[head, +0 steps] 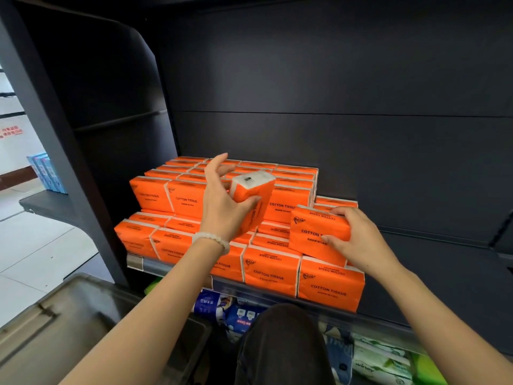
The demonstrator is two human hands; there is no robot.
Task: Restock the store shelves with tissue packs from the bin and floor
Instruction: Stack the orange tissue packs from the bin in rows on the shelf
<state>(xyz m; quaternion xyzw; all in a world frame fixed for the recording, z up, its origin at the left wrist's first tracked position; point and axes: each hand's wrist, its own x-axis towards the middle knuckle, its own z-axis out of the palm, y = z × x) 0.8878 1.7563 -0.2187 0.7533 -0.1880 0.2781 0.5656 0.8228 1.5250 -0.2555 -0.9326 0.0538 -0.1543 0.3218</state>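
Two packs are being placed now: the left hand (222, 201) holds an upended tissue pack (251, 201) by thumb, fingers apparently spread, above the orange stack (277, 270). The right hand (358, 237) grips another pack (316, 232) on the second layer; next, each pack needs seating flush in the row.

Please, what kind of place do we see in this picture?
Most likely a shop aisle. A dark metal shelf carries stacked rows of identical orange tissue packs, other packaged goods sit on the shelf below, and a grey bin stands beside it.
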